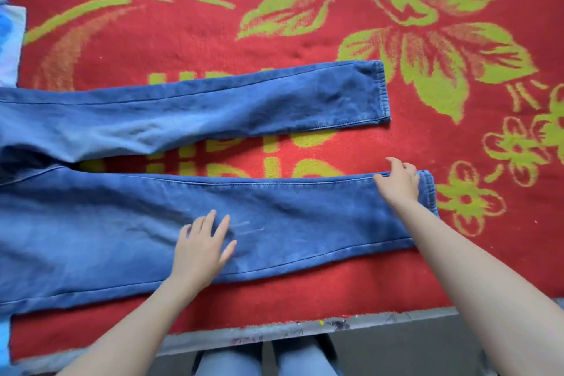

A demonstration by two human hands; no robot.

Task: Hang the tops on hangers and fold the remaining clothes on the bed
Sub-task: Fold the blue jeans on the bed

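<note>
One pair of jeans (213, 107) lies unfolded: left hand (203, 243) splay-fingered on it, right hand (399, 185) at the cuff (428, 192), grip unclear.

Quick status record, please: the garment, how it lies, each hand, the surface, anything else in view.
garment: blue jeans, spread flat, legs apart, hems toward the picture's right
left hand: palm flat on the middle of the near leg, fingers spread
right hand: at the near leg's hem; grip unclear
surface: red blanket with green flowers
other: pale blue cloth at the picture's left edge
fold: not yet started
</note>
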